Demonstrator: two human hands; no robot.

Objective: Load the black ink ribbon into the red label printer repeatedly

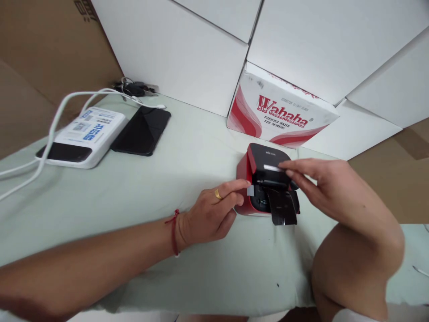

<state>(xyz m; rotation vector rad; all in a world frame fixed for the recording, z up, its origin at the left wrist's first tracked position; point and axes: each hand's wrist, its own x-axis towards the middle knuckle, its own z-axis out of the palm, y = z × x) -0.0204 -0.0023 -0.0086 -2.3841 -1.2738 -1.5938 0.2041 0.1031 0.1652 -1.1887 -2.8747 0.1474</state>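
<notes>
A small red-and-black machine that looks like a label printer (244, 203) stands on the pale green cloth, its black lid (268, 154) partly raised. From its front opening a dark, glossy strip (283, 208) hangs down. At the machine's left side, my left hand (214, 212) has its fingers curled, with the index fingertip and thumb at a small grey tab (250, 191). Above the lid, my right hand (318, 181) pinches the end of a narrow white strip (272, 168). Whether the strip is loose or attached to the lid cannot be made out.
Behind the machine leans a Wahaha water carton (284, 112) against white boxes (187, 58). To the left lie a black phone (142, 132), a white device (83, 138) with a cable (50, 138), and keys (137, 87). A brown cardboard panel (50, 58) rises at far left.
</notes>
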